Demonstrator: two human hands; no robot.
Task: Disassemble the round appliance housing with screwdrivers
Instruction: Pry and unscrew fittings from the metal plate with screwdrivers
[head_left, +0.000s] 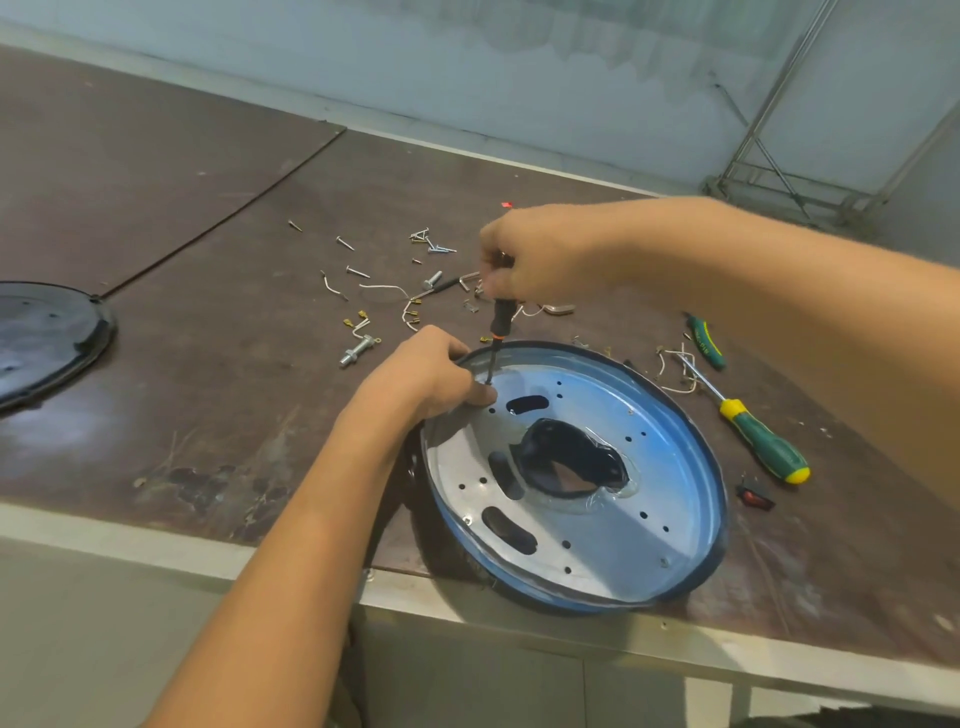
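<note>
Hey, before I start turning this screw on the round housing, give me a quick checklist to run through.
1. Screwdriver upright over the housing, near its rim: ok.
2. Tip seated in the screw: cannot tell, left fingers hide it.
3. Right hand grips the handle: ok.
4. Left hand holds the housing rim: ok.
5. Left fingers clear of the tip: not ok, they sit right at it.
6. Green screwdriver on the table, right of the housing: ok.

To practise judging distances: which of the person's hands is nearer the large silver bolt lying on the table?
Left. The left hand grips the housing rim just right of the bolt; the right hand, holding the screwdriver, is farther back and to the right.
</note>
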